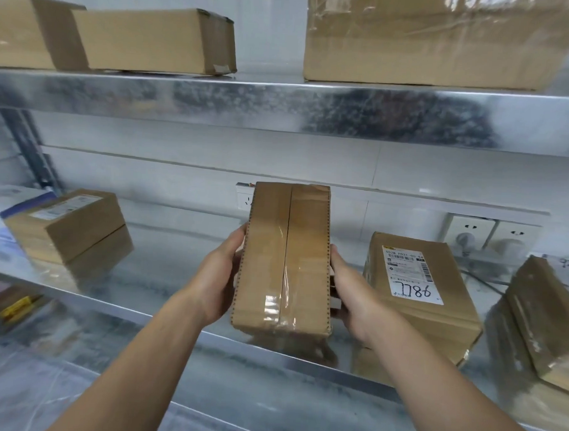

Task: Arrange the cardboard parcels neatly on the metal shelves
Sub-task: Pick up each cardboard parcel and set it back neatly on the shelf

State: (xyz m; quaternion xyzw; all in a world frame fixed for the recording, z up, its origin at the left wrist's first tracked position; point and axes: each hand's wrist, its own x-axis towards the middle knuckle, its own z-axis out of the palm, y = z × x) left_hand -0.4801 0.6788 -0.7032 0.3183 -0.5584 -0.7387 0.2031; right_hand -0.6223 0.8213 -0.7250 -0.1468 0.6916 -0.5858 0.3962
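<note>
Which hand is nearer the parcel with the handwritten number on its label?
Right. The right hand sits beside the labelled parcel; the left hand is beyond the held parcel.

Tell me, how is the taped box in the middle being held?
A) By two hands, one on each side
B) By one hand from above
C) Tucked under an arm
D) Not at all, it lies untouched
A: the left hand and the right hand grip opposite sides of the box.
</note>
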